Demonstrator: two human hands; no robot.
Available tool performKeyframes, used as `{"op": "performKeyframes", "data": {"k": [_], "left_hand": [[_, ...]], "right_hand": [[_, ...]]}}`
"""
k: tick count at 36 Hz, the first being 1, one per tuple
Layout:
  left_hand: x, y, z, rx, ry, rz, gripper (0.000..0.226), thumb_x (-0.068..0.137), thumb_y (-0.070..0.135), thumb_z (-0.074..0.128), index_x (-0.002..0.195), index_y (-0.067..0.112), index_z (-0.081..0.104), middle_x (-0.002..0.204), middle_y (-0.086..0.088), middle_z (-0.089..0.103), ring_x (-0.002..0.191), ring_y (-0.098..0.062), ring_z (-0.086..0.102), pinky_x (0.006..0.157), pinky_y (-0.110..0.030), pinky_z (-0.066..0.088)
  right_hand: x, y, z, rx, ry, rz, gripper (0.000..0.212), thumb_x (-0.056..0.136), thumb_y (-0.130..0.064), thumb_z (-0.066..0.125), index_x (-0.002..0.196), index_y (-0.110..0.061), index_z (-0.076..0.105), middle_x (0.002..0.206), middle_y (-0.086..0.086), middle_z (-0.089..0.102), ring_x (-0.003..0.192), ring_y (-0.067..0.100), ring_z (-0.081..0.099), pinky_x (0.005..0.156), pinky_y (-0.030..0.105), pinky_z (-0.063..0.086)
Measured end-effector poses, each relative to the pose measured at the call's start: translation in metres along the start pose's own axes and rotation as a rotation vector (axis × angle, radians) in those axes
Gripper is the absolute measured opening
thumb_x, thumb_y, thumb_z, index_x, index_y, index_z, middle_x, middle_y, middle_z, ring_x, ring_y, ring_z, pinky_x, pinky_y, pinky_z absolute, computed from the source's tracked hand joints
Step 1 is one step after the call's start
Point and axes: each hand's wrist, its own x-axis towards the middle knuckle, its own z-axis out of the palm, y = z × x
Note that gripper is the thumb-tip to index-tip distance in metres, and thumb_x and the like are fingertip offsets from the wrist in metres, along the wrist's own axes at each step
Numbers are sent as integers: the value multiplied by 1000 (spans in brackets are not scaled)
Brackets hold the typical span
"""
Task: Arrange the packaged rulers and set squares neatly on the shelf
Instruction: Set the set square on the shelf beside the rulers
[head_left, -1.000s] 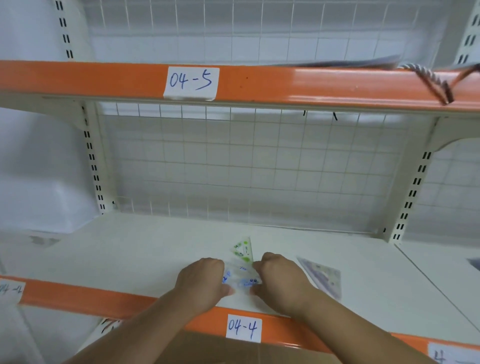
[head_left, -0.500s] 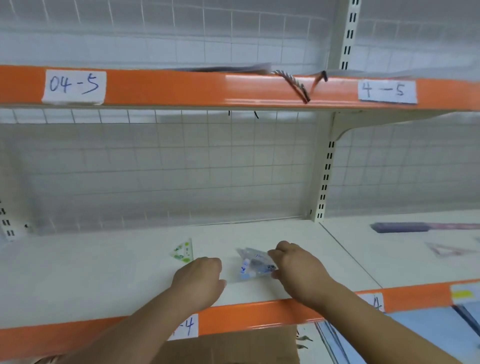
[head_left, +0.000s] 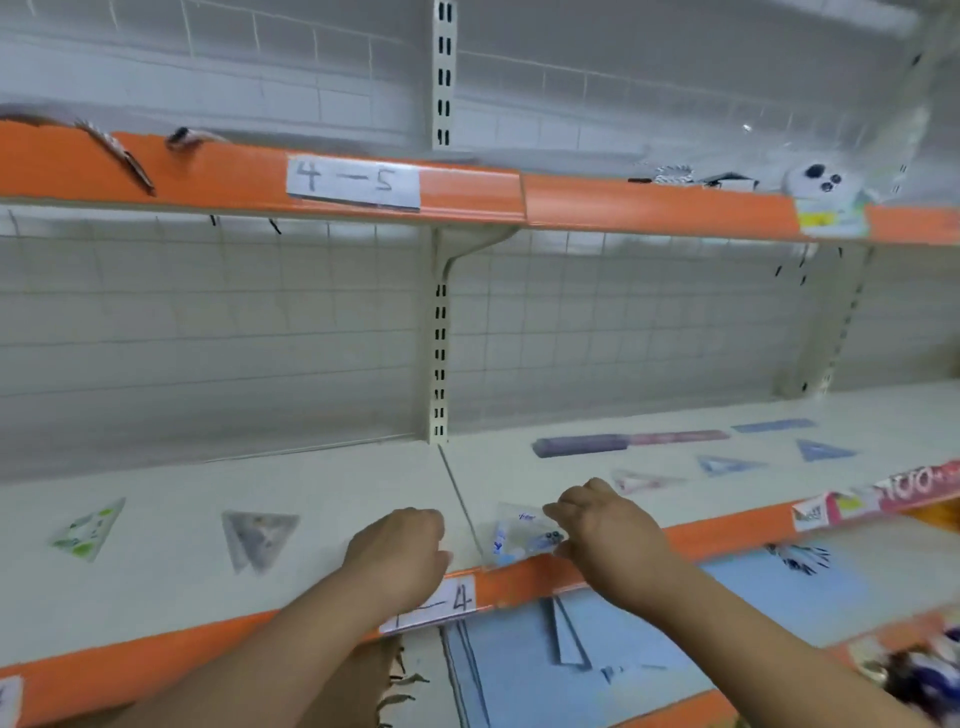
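- The right hand (head_left: 608, 535) was at the front of the shelf (head_left: 337, 483), thumb and curled fingers pinched on the right-hand edge of a clear packaged set square (head_left: 519, 538).
- That packet had blue print on it and sat just right of the seam between the two shelf boards, with its lower corner over the orange front strip (head_left: 524, 571). Whether it lay flat or was lifted a touch, I couldn't tell.
- The left hand (head_left: 400, 556) was just left of the seam, knuckles up, fingers loosely curled under and gripping nothing. It was near the packet but not touching it.
- Below the left hand, a white label reading "4" (head_left: 441, 605) was stuck on the strip.
- On the left board, two more packets lay flat and well apart: a green-printed set square (head_left: 88, 530) and a grey set square (head_left: 257, 535).
- On the right board, three triangles ran in a row towards the back right: a pinkish set square (head_left: 641, 480), then a blue set square (head_left: 724, 464), then a darker blue set square (head_left: 823, 449).
- Behind them, near the wire back, lay a long purple-and-pink ruler pack (head_left: 582, 446) and a flat blue ruler (head_left: 774, 426).
- Overhead, the upper shelf edge carried a "4-5" label (head_left: 353, 182).
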Motion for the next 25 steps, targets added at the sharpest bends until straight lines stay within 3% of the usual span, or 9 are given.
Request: {"op": "performKeyframes", "data": {"k": [7, 19, 25], "left_hand": [[23, 91, 18, -2, -19, 54, 32, 96, 34, 45, 123, 18, 54, 126, -1, 56, 116, -21, 53, 90, -29, 44], [78, 190, 31, 60, -60, 170, 35, 98, 38, 44, 126, 18, 52, 131, -1, 53, 122, -22, 49, 95, -31, 43], [126, 223, 32, 53, -38, 224, 34, 98, 38, 44, 125, 19, 52, 131, 0, 54, 120, -21, 51, 93, -33, 45]], "right_hand": [[-45, 87, 2, -4, -74, 51, 37, 97, -27, 50, 132, -18, 50, 126, 3, 55, 119, 24, 44, 90, 34, 44], [-78, 188, 13, 23, -81, 188, 29, 96, -31, 52, 123, -20, 56, 117, 1, 58, 110, 20, 46, 82, 33, 46], [-65, 228, 21, 15, -100, 237, 35, 95, -20, 48, 130, -17, 53, 123, 4, 57, 117, 23, 45, 90, 34, 45]]}}
